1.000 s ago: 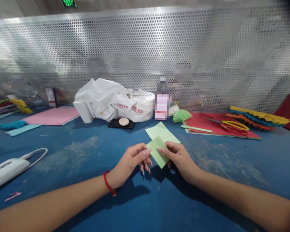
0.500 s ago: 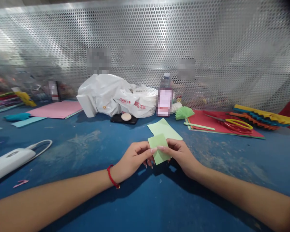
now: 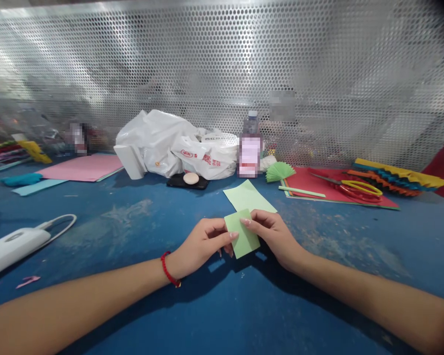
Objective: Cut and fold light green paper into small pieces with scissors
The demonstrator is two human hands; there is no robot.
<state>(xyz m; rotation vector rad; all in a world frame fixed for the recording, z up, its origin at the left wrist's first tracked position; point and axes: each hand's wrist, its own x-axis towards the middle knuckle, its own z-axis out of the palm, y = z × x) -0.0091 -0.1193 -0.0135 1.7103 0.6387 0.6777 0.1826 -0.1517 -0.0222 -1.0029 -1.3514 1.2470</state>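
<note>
A small light green paper (image 3: 246,240) is held up just above the blue table between both hands. My left hand (image 3: 207,243), with a red bracelet at the wrist, pinches its left side, thumb on the front and fingers behind. My right hand (image 3: 276,234) grips its upper right corner, the thumb lying over the front and the other fingers curled behind. Just beyond the hands, a larger pale green sheet (image 3: 248,196) lies on the table.
Red sheets (image 3: 299,185) carry scissors (image 3: 360,190) at right, near a green pleated fan (image 3: 280,171) and folded colored strips (image 3: 399,175). White bags (image 3: 163,140), a bottle (image 3: 252,118) and a black phone (image 3: 173,181) stand or lie behind. A white device (image 3: 17,246) lies left.
The small green paper has dropped slightly toward me. My right thumb has moved up toward its top edge, and my left thumb sits a bit lower. The view has shifted slightly.
</note>
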